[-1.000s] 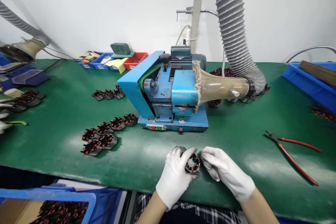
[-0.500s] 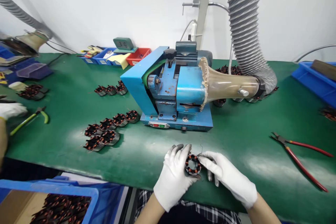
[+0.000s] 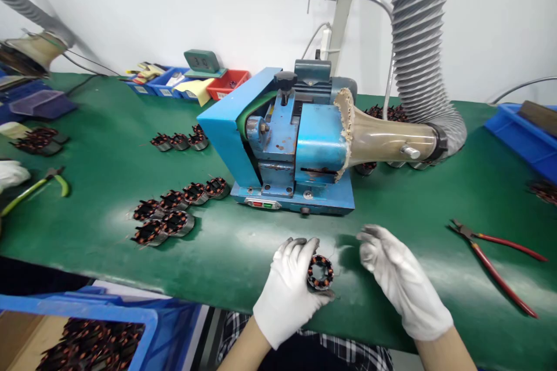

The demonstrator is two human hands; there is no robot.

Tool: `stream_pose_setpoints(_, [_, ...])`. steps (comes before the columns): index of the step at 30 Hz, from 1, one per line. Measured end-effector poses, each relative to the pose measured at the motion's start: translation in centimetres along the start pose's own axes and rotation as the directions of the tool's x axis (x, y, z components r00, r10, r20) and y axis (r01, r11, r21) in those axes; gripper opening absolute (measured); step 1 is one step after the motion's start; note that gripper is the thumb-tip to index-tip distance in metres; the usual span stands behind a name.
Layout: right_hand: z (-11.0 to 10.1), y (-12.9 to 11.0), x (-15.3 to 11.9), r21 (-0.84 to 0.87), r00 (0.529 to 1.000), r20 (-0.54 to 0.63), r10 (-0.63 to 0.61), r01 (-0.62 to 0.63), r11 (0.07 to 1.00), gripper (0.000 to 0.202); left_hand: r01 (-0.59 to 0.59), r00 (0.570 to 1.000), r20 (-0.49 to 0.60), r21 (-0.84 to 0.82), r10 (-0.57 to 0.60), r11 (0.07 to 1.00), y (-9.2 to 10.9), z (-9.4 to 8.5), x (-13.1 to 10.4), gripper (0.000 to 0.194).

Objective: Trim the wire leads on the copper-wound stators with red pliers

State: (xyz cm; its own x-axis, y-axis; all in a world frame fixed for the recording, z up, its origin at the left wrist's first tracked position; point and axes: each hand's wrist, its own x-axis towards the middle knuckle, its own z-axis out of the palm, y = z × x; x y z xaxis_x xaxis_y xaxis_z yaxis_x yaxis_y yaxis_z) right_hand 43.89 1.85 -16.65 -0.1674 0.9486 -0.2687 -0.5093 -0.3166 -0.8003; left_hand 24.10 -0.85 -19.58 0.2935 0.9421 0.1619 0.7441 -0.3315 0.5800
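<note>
My left hand [image 3: 289, 290], in a white glove with grey fingertips, grips a round wire-wound stator [image 3: 321, 272] near the front edge of the green table. The stator's ring of copper coils faces up, and thin wire ends stick out at its right. To the right, my right hand [image 3: 391, 272], also gloved, is raised over the table, away from the stator. Its fingers are bent and partly overlapping, and whether anything is between them cannot be made out. Red-handled cutters [image 3: 491, 261] lie with their handles spread to the right of that hand.
Behind my hands stands a blue belt machine [image 3: 278, 145] with a ribbed grey hose [image 3: 424, 40]. Several stators [image 3: 176, 222] sit left of it. A blue crate [image 3: 159, 336] of parts is at the lower left. Another person's gloved hand [image 3: 13, 174] is near green-handled pliers [image 3: 39, 185].
My right hand has moved off the stator to the right and up. My left hand still holds the stator. The camera view has shifted slightly, and the other person's hand shows less at the left edge.
</note>
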Motion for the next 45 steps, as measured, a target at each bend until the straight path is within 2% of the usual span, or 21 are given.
stream_pose_setpoints(2, [0.2,0.5,-0.2,-0.213,0.984,0.114,0.135,-0.109,0.971,0.045,-0.010,0.999,0.038,-0.030,0.011,1.000,-0.1,-0.1,-0.1,0.091])
stream_pose_setpoints(4, [0.9,1.5,-0.2,-0.360,0.962,0.179,0.205,-0.130,0.924,0.040,-0.005,0.998,0.059,-0.054,0.008,0.999,-0.3,-0.1,-0.1,0.093])
stream_pose_setpoints(7, [2.4,3.2,0.1,-0.348,0.994,0.071,0.080,-0.051,0.936,0.022,0.001,0.998,0.058,-0.049,0.002,0.999,-0.3,0.1,0.0,0.092])
stream_pose_setpoints(10, [3.2,3.8,0.6,-0.196,0.993,-0.117,0.015,-0.037,0.980,0.023,-0.025,0.999,0.036,-0.021,0.026,0.999,-0.1,0.3,0.1,0.087])
stream_pose_setpoints(13, [2.6,2.2,0.7,-0.070,0.981,-0.193,-0.037,0.024,0.997,0.025,-0.016,1.000,0.009,-0.009,0.016,1.000,0.1,0.4,0.1,0.080])
stream_pose_setpoints(16, [1.0,-0.7,0.2,0.051,0.934,-0.286,-0.215,0.239,0.970,0.018,0.011,1.000,0.002,-0.011,-0.011,1.000,0.2,0.4,0.2,0.077])
stream_pose_setpoints(18, [0.1,-1.7,-0.6,-0.055,0.922,-0.272,-0.274,0.270,0.961,0.015,0.013,1.000,0.007,-0.009,-0.013,1.000,0.2,0.3,0.2,0.082])
stream_pose_setpoints(19, [-0.1,-1.7,-1.1,-0.179,0.948,-0.208,-0.240,0.205,0.962,0.018,0.007,1.000,0.009,-0.010,-0.007,1.000,0.2,0.3,0.2,0.085])
stream_pose_setpoints(20, [-0.2,-1.3,-1.6,-0.333,0.977,-0.130,-0.167,0.116,0.936,0.021,-0.002,1.000,0.008,-0.012,0.002,1.000,0.2,0.3,0.2,0.088])
stream_pose_setpoints(22, [0.4,0.3,-2.4,-0.640,1.000,0.003,0.010,-0.006,0.768,0.025,-0.030,1.000,0.003,-0.009,0.030,1.000,0.2,0.2,0.3,0.090])
stream_pose_setpoints(24, [1.4,2.1,-3.0,-0.832,0.996,0.058,0.063,0.014,0.555,0.015,-0.054,0.999,-0.004,0.010,0.054,0.998,0.2,0.2,0.3,0.083])
stream_pose_setpoints(26, [2.2,3.2,-3.1,-0.909,0.996,0.088,0.014,0.075,0.410,0.009,-0.066,0.998,-0.004,0.023,0.066,0.998,0.2,0.2,0.3,0.074])
stream_pose_setpoints(28, [2.2,3.4,-2.8,-0.928,0.993,0.118,-0.013,0.115,0.355,0.017,-0.074,0.997,0.007,0.005,0.074,0.997,0.1,0.1,0.4,0.070])
stream_pose_setpoints(31, [0.5,2.2,-2.0,-0.950,0.990,0.138,-0.021,0.138,0.280,0.019,-0.071,0.997,0.026,-0.045,0.072,0.996,0.1,0.0,0.5,0.072])
stream_pose_setpoints(33, [-0.9,1.0,-1.6,-0.967,0.988,0.109,-0.112,0.131,0.219,0.017,-0.059,0.998,0.029,-0.064,0.061,0.996,0.0,0.0,0.5,0.073])
stream_pose_setpoints(35, [-1.7,0.0,-1.4,-0.962,0.963,0.114,-0.244,0.169,0.217,0.017,-0.041,0.998,0.037,-0.067,0.043,0.997,0.0,-0.1,0.4,0.077])
stream_pose_setpoints(37, [-1.4,-0.7,-1.5,-0.928,0.931,0.229,-0.286,0.297,0.225,0.015,-0.027,0.998,0.053,-0.066,0.030,0.997,0.1,-0.2,0.3,0.084])
stream_pose_setpoints(39, [-0.3,-0.8,-1.4,-0.877,0.886,0.421,-0.195,0.453,0.160,0.023,-0.027,0.998,0.054,-0.055,0.030,0.998,0.1,-0.2,0.3,0.090])
stream_pose_setpoints(41, [0.8,-0.6,-1.0,-0.837,0.837,0.545,-0.054,0.546,0.030,0.037,-0.030,0.998,0.049,-0.031,0.032,0.999,0.1,-0.2,0.2,0.093])
stream_pose_setpoints(43, [1.5,-0.2,-0.5,-0.821,0.825,0.565,0.028,0.565,-0.083,0.039,-0.026,0.998,0.052,-0.004,0.026,1.000,0.2,-0.2,0.1,0.092])
stream_pose_setpoints(45, [1.6,0.3,-0.2,-0.828,0.838,0.543,0.055,0.545,-0.130,0.034,-0.030,0.998,0.049,0.014,0.030,0.999,0.2,-0.1,0.1,0.088])
